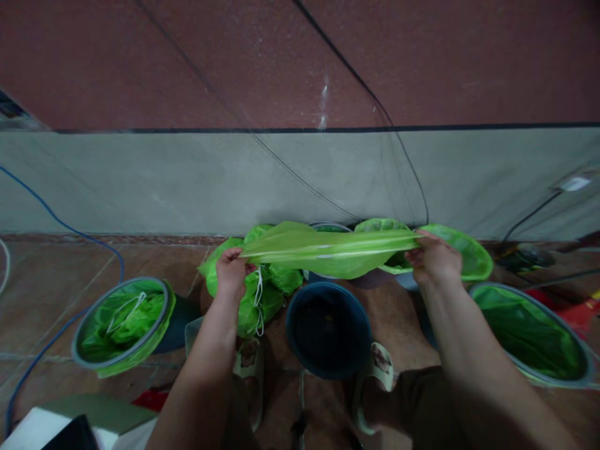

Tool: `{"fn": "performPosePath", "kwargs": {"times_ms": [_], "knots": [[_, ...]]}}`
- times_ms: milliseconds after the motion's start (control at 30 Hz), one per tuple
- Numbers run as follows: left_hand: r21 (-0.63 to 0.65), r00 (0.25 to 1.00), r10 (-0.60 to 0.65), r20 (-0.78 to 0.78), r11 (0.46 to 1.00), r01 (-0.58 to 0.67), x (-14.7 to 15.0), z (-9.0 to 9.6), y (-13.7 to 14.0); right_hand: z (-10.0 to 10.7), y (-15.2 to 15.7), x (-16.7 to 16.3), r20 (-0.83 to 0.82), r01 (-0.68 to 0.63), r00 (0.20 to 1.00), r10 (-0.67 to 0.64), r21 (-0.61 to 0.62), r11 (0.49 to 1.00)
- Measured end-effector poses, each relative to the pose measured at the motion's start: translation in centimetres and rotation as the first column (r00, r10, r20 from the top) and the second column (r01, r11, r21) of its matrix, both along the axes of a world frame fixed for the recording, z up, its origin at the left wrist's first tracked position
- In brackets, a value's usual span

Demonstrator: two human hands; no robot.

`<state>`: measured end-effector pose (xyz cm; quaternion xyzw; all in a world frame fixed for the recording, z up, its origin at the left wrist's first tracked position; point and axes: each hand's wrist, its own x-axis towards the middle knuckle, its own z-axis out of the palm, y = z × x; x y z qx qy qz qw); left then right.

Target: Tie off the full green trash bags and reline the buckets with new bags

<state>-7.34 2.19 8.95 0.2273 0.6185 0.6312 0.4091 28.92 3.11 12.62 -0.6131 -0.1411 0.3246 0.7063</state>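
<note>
Lime-green plastic bag (323, 250) is stretched sideways in your head view, at 12 o'clock from the dark-blue bin (296, 344) before your feet. Your left hand (232, 272) pinches one end of it at 11 o'clock and your right hand (437, 253) grips the other at 2 o'clock.

Around you, a heap of green bags (267, 306) with white cords sits at 10 o'clock, close beside the bin. One lined bin (182, 324) stands well apart at 9 o'clock, with bunched green plastic inside; another lined bin (585, 365) stands at 3 o'clock. Your two slippers (385, 362) flank the dark-blue bin at 8 and 4 o'clock.

The stretched plastic partly hides a grey-rimmed container (330, 227) at 12 o'clock and a green-lined container (382, 224) at 1. A carton (112, 412) near 8 o'clock is cut off by the frame. The dark-blue bin's bottom is too dim to make out, and you cannot count the heaped bags surely.
</note>
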Motion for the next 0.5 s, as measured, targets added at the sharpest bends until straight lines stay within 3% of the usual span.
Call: {"fn": "performPosePath", "kwargs": {"times_ms": [233, 300, 367, 433, 467, 500], "knots": [[0.097, 0.988, -0.153, 0.031, 0.984, 0.150, -0.6, 2.0, -0.9, -0.3, 0.0, 0.4, 0.126, -0.035, 0.992, 0.030, 0.040, 0.999], [0.221, 0.994, -0.108, -0.011, 0.969, 0.108, -0.5, 2.9, -1.0, 0.8, -0.5, 0.0, 0.178, -0.007, 0.984, -0.027, 0.186, 0.983], [0.366, 0.997, -0.025, -0.075, 0.929, 0.051, -0.7, 3.5, -1.0, 2.1, -1.1, -0.4, 0.244, -0.028, 0.967, -0.069, 0.375, 0.927], [0.412, 0.991, 0.067, -0.118, 0.911, -0.012, -1.4, 3.4, -0.8, 2.7, -1.6, -0.3, 0.298, -0.177, 0.953, 0.046, 0.429, 0.886], [0.375, 0.985, 0.100, -0.144, 0.926, -0.039, -2.0, 3.0, -0.7, 2.5, -1.8, -0.1, 0.321, -0.298, 0.929, 0.185, 0.353, 0.887], [0.299, 0.977, 0.122, -0.178, 0.952, -0.064, -2.6, 2.5, -0.6, 2.0, -1.9, 0.1, 0.334, -0.441, 0.870, 0.362, 0.203, 0.874]]}}
